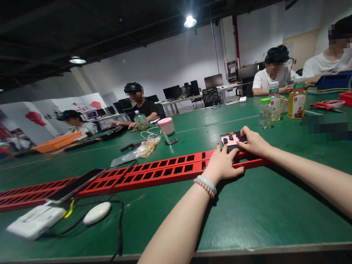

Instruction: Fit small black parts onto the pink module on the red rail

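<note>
A small black case with a pink panel (230, 140) and dark little parts on it sits at the right end of a long red slotted strip (178, 164). My right hand (256, 142) is curled over the case's right side, its thumb and fingers closed at the edge of the pink panel. Wearing a pale bangle and a bead bracelet, my left hand (221, 163) lies across the red strip. Its fingers are stretched out and spread, with the tips by the case's near left corner. The fingers hide part of the case and strip.
A phone (76, 185) lies across the strip. Near it are a white box-shaped device (36, 221), a white oval device (97, 213) and black cables. Beyond stand a pink-lidded glass jar (168, 131), a green-capped bottle (265, 114) and drink bottles. Several people sit around the green table (262, 218).
</note>
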Motion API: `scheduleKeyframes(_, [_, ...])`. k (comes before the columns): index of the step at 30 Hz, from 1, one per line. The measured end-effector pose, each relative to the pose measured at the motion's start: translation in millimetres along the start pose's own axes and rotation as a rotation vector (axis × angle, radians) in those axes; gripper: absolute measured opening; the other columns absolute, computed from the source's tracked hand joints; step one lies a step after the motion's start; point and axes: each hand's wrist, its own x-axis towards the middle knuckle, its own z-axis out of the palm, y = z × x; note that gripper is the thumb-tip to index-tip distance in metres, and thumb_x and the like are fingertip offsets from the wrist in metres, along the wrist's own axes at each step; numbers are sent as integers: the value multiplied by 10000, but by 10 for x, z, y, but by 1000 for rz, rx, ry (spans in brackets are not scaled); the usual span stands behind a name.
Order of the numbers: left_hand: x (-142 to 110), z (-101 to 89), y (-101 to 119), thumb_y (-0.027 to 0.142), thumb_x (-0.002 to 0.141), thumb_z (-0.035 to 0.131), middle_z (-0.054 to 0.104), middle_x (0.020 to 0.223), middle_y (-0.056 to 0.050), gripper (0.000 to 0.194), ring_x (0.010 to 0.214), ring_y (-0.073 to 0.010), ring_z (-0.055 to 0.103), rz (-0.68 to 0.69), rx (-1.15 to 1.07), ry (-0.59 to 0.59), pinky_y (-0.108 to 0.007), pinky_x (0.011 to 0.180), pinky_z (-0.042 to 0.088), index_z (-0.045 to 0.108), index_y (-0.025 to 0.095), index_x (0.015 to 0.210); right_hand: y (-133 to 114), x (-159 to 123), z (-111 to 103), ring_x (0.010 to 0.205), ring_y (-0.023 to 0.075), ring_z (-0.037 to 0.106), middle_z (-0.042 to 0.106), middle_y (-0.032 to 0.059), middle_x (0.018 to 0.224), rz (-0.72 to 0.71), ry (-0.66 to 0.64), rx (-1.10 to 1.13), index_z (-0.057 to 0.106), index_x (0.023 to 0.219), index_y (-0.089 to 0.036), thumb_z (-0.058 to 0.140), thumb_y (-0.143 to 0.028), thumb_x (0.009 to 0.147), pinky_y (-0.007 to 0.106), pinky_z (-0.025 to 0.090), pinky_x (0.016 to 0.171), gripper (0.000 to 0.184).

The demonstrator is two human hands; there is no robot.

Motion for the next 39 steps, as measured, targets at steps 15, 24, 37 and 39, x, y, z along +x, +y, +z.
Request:
scheduleKeyframes(15, [9,-132,-187,625,837,340,641,1055,-138,582,929,-284,618,-220,-135,-82,-355,795,455,519,147,1118,4,38,-105,608,148,536,601,9,704,206,-226,241,608,1030,-146,708,-397,616,264,408,565,495])
scheduleKeyframes(24, [59,-82,-284,327,788,493,677,922,-76,283,773,-223,621,-285,-308,-38,-284,680,454,587,165,1001,-100,39,-156,597,139,530,575,-16,672,255,-284,223,554,1021,-138,739,-373,585,241,377,527,528])
scheduleKeyframes(37, [60,-59,-421,362,786,526,657,766,-27,254,677,-151,569,-227,-482,-110,-236,638,431,656,151,843,-316,-45,-53,659,143,544,591,5,736,65,-485,370,584,912,-145,744,-382,570,254,397,574,446])
scheduleKeyframes(39, [61,-37,-435,380,793,515,652,764,-25,273,667,-148,564,-207,-476,-108,-236,627,428,654,152,847,-349,-55,-66,660,146,544,592,8,737,55,-491,349,591,927,-141,748,-380,564,251,392,564,462])
